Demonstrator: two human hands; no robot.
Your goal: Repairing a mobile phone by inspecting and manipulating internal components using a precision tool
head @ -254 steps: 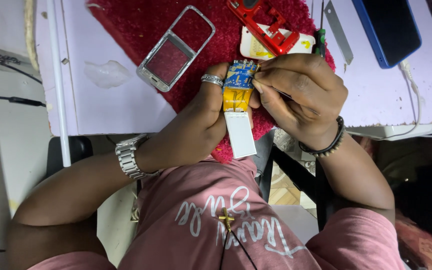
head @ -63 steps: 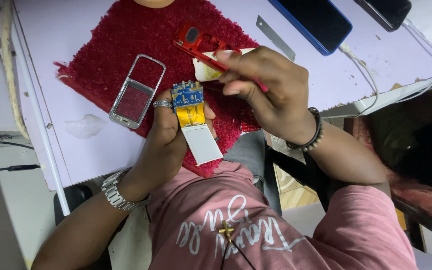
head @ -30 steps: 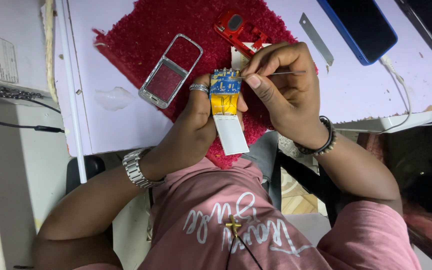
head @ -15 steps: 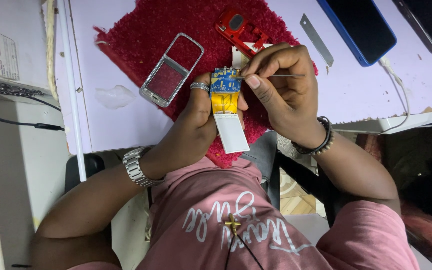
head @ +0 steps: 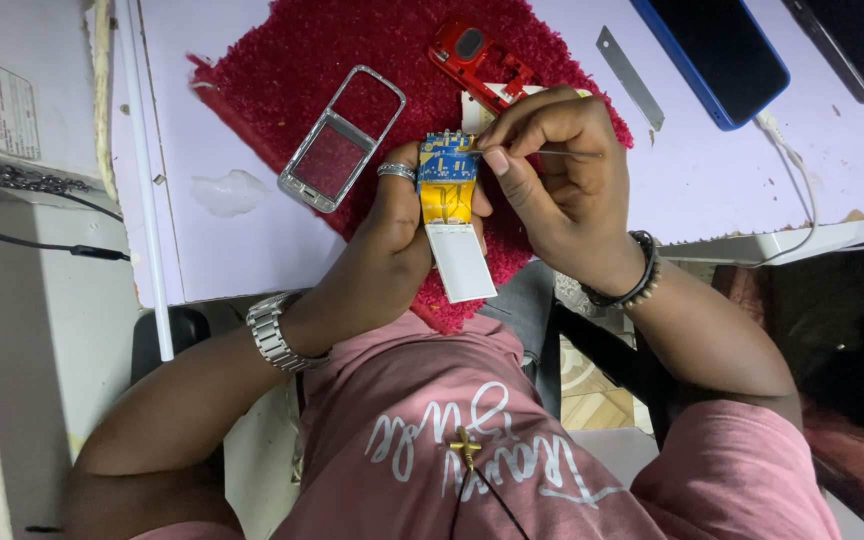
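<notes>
Left hand (head: 392,235): closed around a phone board (head: 448,185), thumb and fingers clamping its sides; a ring on one finger, a metal watch (head: 272,330) at the wrist.

Phone board: blue circuit section at the far end, yellow section in the middle, a white panel (head: 460,262) hanging from the near end. Held up over the near edge of the red mat (head: 282,60), between both hands, clear of the bench (head: 222,260).

Right hand (head: 557,180): fingers pinched shut on a thin metal tool (head: 572,154), whose shaft runs out to the right of the fingers. Fingertips touch the blue end of the board. Whether the tool's tip meets the board cannot be told; the fingers hide it. Dark bead bracelet (head: 637,285) at the wrist.

Red mat: lies on the pale lilac bench, far side of the hands.

Silver frame (head: 342,138): open phone bezel, lying flat on the mat, just left of the left hand.

Red housing (head: 480,62): phone shell part, on the mat beyond the right hand, partly over a pale piece.

Metal strip (head: 630,78): flat, on the bench right of the mat.

Blue phone (head: 712,55): screen dark, on the bench right of the strip, a white cable at its near end.

Black phone (head: 857,40): at the far right corner, well apart from the hands.
</notes>
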